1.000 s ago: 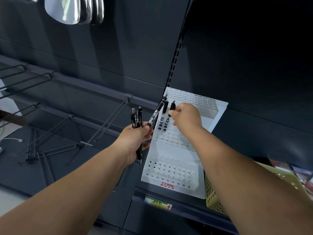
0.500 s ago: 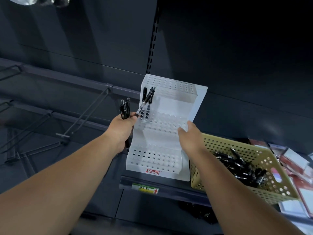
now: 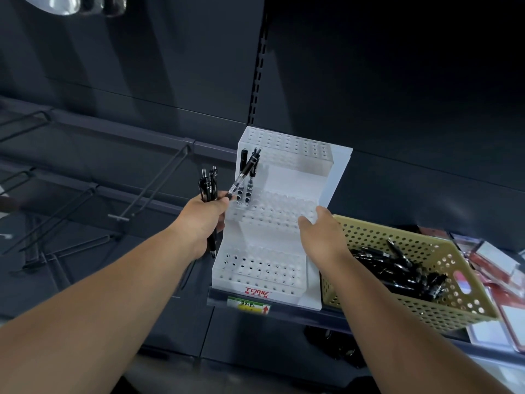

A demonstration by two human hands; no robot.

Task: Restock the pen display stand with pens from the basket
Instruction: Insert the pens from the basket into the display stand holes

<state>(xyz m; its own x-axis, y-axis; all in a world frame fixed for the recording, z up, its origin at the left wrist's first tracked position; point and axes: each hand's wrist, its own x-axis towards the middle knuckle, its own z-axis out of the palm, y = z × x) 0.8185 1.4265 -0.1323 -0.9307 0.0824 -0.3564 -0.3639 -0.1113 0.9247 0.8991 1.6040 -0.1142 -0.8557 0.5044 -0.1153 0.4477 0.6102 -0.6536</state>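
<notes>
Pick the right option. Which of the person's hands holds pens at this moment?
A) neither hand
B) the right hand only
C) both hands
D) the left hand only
D: the left hand grips a bunch of black pens, while the right hand holds nothing, its fingers relaxed by the display stand.

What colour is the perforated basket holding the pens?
Pale yellow basket, holding black pens; seen in the head view.

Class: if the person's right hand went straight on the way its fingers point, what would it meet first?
Probably the white display stand: the right hand points at the right end of its middle tier, by the side wall. Depth is unclear; the hand may already touch it.
</notes>
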